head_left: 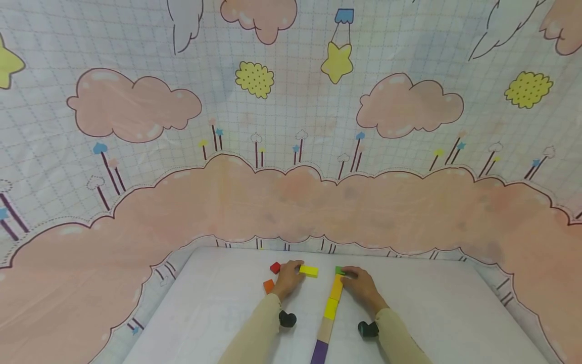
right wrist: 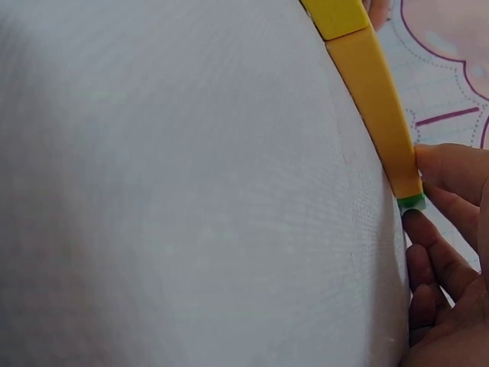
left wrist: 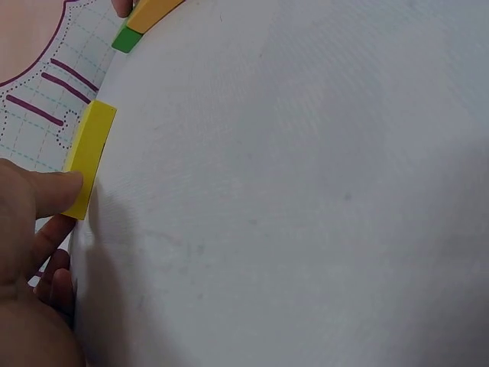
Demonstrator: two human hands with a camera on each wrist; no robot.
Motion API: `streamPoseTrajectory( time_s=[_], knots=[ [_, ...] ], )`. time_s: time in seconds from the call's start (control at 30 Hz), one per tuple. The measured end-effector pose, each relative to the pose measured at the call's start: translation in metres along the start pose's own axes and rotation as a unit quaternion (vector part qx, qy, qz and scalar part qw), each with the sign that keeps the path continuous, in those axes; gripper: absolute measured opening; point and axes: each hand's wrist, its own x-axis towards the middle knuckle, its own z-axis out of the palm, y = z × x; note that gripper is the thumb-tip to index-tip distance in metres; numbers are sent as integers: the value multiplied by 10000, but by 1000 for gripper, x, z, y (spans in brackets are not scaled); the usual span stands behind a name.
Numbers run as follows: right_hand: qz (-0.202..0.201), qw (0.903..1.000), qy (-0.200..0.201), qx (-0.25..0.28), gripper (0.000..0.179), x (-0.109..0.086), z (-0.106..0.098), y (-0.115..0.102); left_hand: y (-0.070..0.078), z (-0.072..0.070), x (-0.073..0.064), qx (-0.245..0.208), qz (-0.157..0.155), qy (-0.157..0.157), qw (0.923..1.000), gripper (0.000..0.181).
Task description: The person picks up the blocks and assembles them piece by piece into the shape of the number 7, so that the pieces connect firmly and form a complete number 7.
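Observation:
My left hand [head_left: 289, 279] pinches a yellow block [head_left: 309, 271] near one end, thumb on its face in the left wrist view. To its right, a row of blocks runs toward me: a green block [head_left: 339, 270] at the far end, a yellow-orange block [head_left: 336, 287], a yellow block [head_left: 331, 309], a tan block [head_left: 325, 329] and a purple block [head_left: 320, 351]. My right hand [head_left: 362, 286] grips around the green block at the row's far end. In the right wrist view, the thumb [right wrist: 451, 164] lies against the yellow-orange block, with a fingertip at the green block.
A red block [head_left: 275, 268] and an orange block [head_left: 269, 286] lie left of my left hand on the white table [head_left: 204, 303]. Behind the table hangs a patterned cloth [head_left: 291, 202] with clouds and stars. Dark wrist devices show at both sleeves.

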Motion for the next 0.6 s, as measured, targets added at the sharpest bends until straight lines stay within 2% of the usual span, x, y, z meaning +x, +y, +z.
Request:
streamPoseTrajectory(
  time_s=[0.6],
  knots=[
    [-90,9999,28,60,31,1,0,2,5,-4,-6,464,309,-53,9984,31]
  ],
)
